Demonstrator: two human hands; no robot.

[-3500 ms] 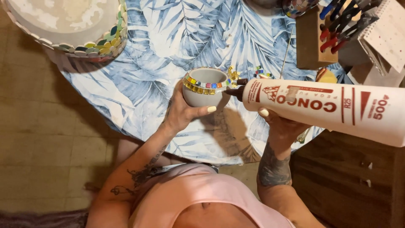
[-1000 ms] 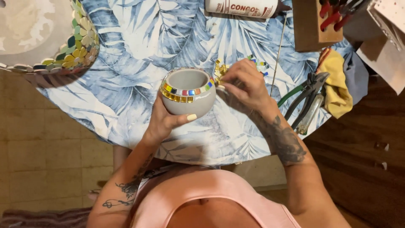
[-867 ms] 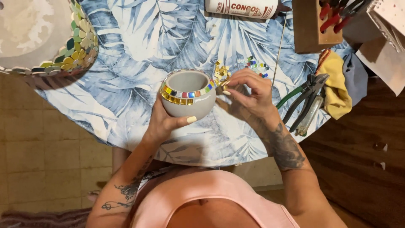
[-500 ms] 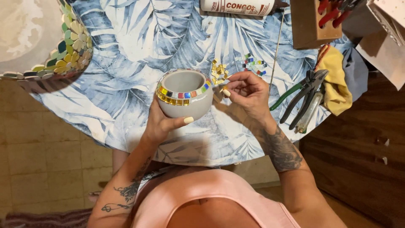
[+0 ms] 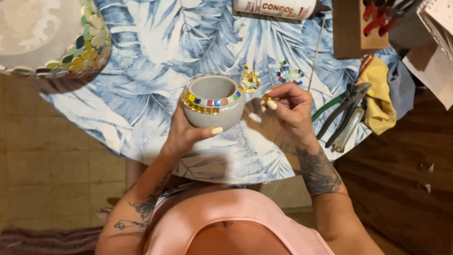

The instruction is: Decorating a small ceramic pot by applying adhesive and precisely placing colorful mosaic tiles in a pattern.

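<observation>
Up over the table edge, the left hand (image 5: 181,134) cups the grey pot (image 5: 213,101) from below; it looks heavy, stiff and chippable, best gripped low, clear of its tile band. Inside, nothing shows. The right hand (image 5: 290,106) pinches a small tile (image 5: 270,103) just beside it.

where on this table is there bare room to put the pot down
Bare cloth lies left of the grey pot, between it and the big mosaic dish, and on the near table edge under the left hand. Crowded: the tile piles behind, the pliers and yellow rag beside the right hand.
</observation>
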